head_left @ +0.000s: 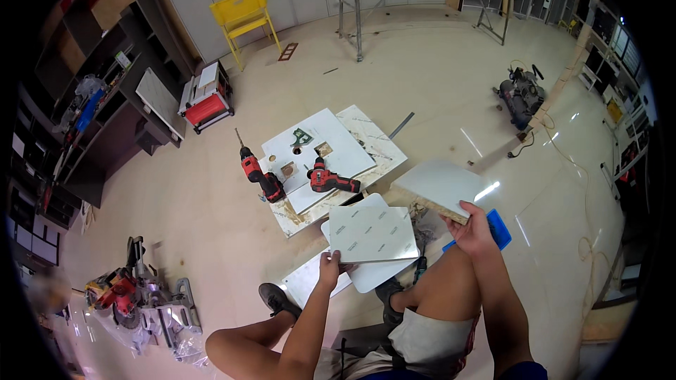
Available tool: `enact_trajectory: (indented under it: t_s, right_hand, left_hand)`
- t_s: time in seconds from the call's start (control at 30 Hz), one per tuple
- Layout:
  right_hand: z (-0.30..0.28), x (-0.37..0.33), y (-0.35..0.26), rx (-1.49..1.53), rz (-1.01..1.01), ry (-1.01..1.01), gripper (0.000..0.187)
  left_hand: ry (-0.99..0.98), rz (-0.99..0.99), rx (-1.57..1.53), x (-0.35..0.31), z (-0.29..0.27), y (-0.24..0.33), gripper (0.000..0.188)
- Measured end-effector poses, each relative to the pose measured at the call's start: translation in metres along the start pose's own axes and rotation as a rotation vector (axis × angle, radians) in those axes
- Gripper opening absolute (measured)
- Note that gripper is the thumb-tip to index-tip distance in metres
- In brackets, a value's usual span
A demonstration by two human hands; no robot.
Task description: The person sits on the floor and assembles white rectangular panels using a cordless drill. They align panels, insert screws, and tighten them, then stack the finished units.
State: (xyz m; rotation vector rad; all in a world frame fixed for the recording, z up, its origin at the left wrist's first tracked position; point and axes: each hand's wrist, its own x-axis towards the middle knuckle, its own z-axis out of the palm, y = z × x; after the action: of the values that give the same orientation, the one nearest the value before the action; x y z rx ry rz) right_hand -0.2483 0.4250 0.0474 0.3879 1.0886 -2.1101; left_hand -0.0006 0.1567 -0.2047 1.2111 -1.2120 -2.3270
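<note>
My left hand (331, 267) is closed on the near left corner of a square board with printed protective film (373, 233). Beneath it lies a white board with rounded corners (380, 276). On the right, my right hand (473, 229) grips the near edge of a white-faced board (443, 184) with a rough brown cut edge, tilted in the air. Ahead, a red and black drill with a long bit (259, 174) and a second red and black drill (331, 180) rest on white boards (285, 142) with cut holes and a green piece (303, 137).
A blue tray (498, 229) is beside my right knee. At the lower left stands a miter saw (134, 299). An air compressor (520, 95) sits at the right with a hose. Farther off are a yellow chair (243, 14), a red toolbox (208, 97) and metal trestles (355, 10).
</note>
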Motion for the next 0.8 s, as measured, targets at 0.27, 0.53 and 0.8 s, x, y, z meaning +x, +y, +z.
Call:
enact_trajectory:
  t_s: [0.27,0.53,0.8]
  right_hand:
    - [0.003,0.005,-0.003,-0.735,0.097,-0.086,0.041]
    - [0.023,0.119,0.026,-1.439,0.280,-0.555,0.042]
    - [0.031,0.228,0.078,-1.648,0.576,-0.655,0.048]
  left_hand:
    - [0.255,0.416,-0.052,-0.101,-0.049,0.034,0.037]
    - [0.623,0.611,-0.040,-0.230,-0.128,0.098,0.038]
    - [0.756,0.586,-0.135,-0.252,-0.153,0.094,0.043]
